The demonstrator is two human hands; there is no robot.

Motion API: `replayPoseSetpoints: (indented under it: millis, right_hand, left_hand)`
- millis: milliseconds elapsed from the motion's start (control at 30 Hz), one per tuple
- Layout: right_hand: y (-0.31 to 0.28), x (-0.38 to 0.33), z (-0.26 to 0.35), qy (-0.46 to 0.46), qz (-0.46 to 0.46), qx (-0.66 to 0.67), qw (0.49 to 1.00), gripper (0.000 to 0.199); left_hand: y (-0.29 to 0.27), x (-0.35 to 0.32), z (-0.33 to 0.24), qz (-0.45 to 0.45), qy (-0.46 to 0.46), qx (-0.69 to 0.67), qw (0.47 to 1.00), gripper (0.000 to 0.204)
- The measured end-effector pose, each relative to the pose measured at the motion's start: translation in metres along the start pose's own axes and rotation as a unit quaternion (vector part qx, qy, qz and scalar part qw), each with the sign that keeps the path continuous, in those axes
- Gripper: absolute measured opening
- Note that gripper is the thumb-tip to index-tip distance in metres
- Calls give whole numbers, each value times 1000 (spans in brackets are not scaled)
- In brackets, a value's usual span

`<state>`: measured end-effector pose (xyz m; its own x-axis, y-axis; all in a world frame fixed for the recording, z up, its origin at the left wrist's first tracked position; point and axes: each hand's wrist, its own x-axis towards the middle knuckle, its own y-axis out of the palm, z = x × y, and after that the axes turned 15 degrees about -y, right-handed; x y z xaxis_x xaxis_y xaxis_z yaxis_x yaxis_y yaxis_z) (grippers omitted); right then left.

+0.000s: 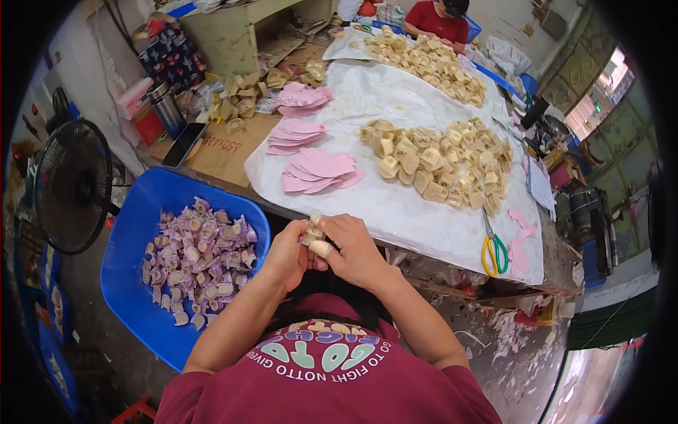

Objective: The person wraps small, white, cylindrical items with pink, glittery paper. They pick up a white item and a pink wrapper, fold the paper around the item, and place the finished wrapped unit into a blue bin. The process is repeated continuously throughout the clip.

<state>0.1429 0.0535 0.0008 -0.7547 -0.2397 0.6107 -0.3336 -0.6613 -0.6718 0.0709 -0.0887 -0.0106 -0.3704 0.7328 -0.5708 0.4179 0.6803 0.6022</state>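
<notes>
Just off the table's front edge, a small beige moulded piece (321, 248) with a pale rounded end is held between both hands. My left hand (286, 256) grips it from one side with the fingers curled. My right hand (354, 249) closes around the other side, its fingers bent over the top and hiding part of it. Similar beige pieces lie in a heap (445, 162) on the white cloth (346, 92). Closest to the hands are flat pink cut sheets (321, 171), stacked and fanned, with more pink stacks (296, 134) behind them.
At my left stands a blue tub (127, 247) with many purple-covered pieces (201, 258). Scissors (493, 247) with yellow and green handles lie near pink scraps (521, 240). A fan (74, 187), phone (185, 145) and flask (166, 109) are left. A person (438, 25) sits beyond another heap (424, 63).
</notes>
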Motion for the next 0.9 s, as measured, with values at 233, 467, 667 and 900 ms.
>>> replayPoseSetpoints:
  millis: [233, 467, 667, 900]
  right_hand:
    - [55, 30, 3, -17, 31, -91, 995, 34]
    - [71, 56, -44, -11, 29, 58, 998, 31]
    - [39, 53, -135, 60, -21, -172, 983, 32]
    - [56, 32, -159, 154, -76, -72, 982, 18]
  left_hand:
    - [-50, 3, -2, -25, 12, -70, 997, 32]
    - [-100, -14, -18, -171, 117, -35, 978, 23]
    - [-138, -35, -36, -544, 315, 442, 639, 57]
    - [-29, 32, -74, -255, 422, 484, 723, 63]
